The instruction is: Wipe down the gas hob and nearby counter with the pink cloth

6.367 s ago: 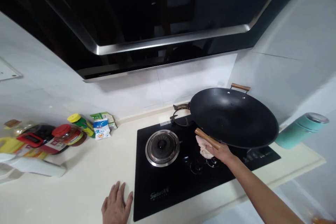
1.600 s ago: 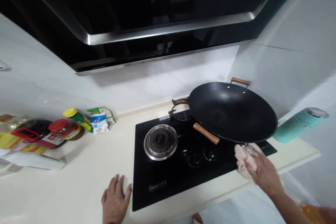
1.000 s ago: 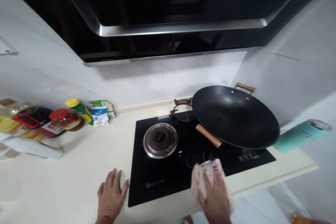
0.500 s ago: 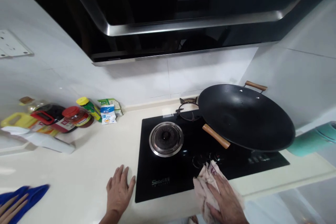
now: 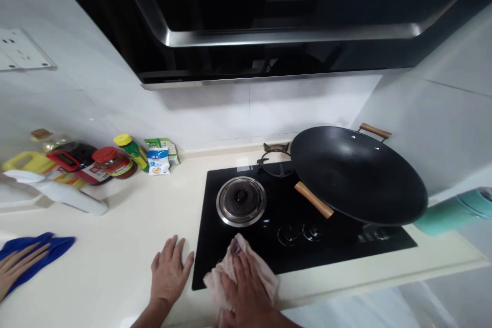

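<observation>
My right hand point(image 5: 248, 287) presses a pale pink cloth point(image 5: 221, 284) onto the front left part of the black glass gas stove point(image 5: 326, 256), its fingers over the fabric. Flat on the white countertop point(image 5: 126, 256), just left of the stove's edge, rests my left hand point(image 5: 169, 271) with its fingers stretched out and nothing in it. Behind the cloth sits the left burner point(image 5: 241, 201). A large black wok point(image 5: 357, 174) with wooden handles leans over the right side of the stove, and a pan support point(image 5: 277, 161) stands behind it at the left.
At far left, another person's hand point(image 5: 23, 266) lies on a blue cloth point(image 5: 61, 248). Along the wall stand a white spray bottle point(image 5: 65, 195), a red-lidded jar point(image 5: 115, 163), a green bottle point(image 5: 132, 151) and seasoning packets point(image 5: 158, 160). A range hood point(image 5: 249, 56) hangs overhead; a teal cylinder point(image 5: 453, 212) lies right.
My right hand has slid the pink cloth leftward across the stove front, uncovering the knobs. The other person's hand and blue cloth sit higher in view. My left hand stays on the counter.
</observation>
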{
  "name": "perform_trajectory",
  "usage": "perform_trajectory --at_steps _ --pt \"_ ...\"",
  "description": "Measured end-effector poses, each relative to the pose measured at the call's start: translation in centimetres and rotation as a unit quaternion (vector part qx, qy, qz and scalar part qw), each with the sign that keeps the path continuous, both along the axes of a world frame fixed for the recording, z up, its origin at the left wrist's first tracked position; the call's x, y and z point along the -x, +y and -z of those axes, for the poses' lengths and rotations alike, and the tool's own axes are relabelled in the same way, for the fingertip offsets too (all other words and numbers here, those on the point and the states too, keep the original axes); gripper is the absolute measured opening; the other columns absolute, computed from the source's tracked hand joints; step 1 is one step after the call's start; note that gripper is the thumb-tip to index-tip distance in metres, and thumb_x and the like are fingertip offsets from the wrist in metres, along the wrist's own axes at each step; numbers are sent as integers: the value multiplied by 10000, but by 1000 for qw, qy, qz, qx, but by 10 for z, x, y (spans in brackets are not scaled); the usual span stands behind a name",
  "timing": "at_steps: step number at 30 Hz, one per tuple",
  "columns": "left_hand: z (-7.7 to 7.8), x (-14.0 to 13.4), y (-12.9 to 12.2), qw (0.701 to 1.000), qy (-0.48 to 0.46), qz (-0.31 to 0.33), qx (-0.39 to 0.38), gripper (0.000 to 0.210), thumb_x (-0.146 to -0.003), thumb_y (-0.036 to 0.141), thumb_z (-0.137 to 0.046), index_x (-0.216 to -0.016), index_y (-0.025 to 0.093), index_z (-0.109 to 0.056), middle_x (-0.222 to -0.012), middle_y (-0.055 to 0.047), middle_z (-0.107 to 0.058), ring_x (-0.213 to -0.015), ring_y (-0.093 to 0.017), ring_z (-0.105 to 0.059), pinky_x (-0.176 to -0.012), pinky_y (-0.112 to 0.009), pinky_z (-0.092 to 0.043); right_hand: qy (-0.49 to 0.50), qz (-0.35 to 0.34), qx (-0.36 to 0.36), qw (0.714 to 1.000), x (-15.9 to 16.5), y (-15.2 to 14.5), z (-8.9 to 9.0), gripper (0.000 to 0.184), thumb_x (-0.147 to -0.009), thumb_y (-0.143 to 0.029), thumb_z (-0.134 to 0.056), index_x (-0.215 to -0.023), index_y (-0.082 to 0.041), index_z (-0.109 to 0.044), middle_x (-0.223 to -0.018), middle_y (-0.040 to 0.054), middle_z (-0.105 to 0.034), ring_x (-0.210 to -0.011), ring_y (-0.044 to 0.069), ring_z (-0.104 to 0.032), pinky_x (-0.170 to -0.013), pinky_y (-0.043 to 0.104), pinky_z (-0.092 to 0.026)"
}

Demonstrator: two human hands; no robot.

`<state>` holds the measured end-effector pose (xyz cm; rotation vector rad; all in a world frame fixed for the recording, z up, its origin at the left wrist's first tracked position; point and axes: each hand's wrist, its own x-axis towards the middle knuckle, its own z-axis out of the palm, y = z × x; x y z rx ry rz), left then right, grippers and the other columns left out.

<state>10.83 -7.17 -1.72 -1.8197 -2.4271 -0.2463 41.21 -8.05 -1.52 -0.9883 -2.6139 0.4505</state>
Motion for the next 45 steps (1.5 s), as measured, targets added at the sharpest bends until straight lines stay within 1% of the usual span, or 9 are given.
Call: perform_trajectory --at_steps 5,13,16,22,28,33,38,41,45 --pt "0 2 0 1000 -8 1 -7 604 -965 526 -363 -1393 168 -595 -1576 -170 -519 -1498 -315 -402 -1206 -559 -322 10 -47 -11 999 -16 16 -8 785 -882 -684 -634 -1557 -332 -442 -1690 97 -345 -1528 352 -340 -1251 516 -249" --pt "-6 -3 -1 1000 -6 2 0 571 -972 491 -382 -1400 176 -594 -1578 -161 -522 -1501 -304 -402 -1211 -551 -319 -41 146 -127 980 -198 11 33 715 -801 -480 -718 -1486 -352 -557 -1586 72 -506 -1449 342 -438 -1234 531 -184" --pt "-5 -5 -1 1000 3 -1 1 574 -979 482 -373 -1396 161 -602 -1574 -174 -524 -1502 -312 -406 -1214 -559 -319 -50 146 -165 974 -227 7 46 685 -750 -466 -747 -1413 -337 -631 -1544 99 -544 -1401 362 -485 -1221 541 -188" --pt "-2 -6 -2 1000 16 3 -3 559 -983 470 -387 -1401 167 -603 -1570 -171 -531 -1500 -315 -412 -1211 -560 -321 -43 87 -102 990 -145 11 47 851 -717 -526 -779 -1511 -340 -536 -1637 100 -437 -1452 446 -415 -1193 575 -278" --pt "0 -4 -3 1000 16 8 -2 560 -977 477 -407 -1399 166 -603 -1570 -176 -529 -1489 -322 -425 -1203 -557 -328 -20 10 17 1000 -13 6 12 947 -862 -550 -694 -1658 -316 -239 -1744 139 -118 -1552 500 -194 -1216 658 -253" --pt "3 0 -3 1000 19 8 -18 545 -968 475 -424 -1379 175 -619 -1548 -175 -552 -1471 -319 -446 -1195 -544 -338 20 -74 29 997 47 1 -20 785 -949 -597 -598 -1612 -255 -356 -1737 164 -121 -1574 428 -187 -1268 561 -217" --pt "0 -2 -3 1000 9 5 -16 535 -971 472 -423 -1393 196 -602 -1560 -156 -540 -1488 -302 -428 -1210 -531 -325 6 -101 50 994 18 13 -21 724 -927 -581 -635 -1575 -338 -423 -1722 77 -263 -1578 335 -235 -1286 515 -154" --pt "-4 -4 -3 1000 5 3 -8 542 -980 476 -413 -1397 181 -595 -1563 -160 -535 -1495 -301 -417 -1218 -537 -320 -16 -60 40 997 -39 15 -5 798 -849 -644 -688 -1562 -378 -444 -1698 77 -331 -1541 365 -319 -1262 561 -177" --pt "-6 -5 -2 1000 1 5 1 554 -992 468 -385 -1396 154 -598 -1572 -175 -524 -1502 -324 -408 -1212 -572 -328 -44 99 -32 994 -147 6 16 710 -842 -489 -665 -1528 -425 -497 -1588 21 -514 -1455 377 -449 -1210 542 -284"
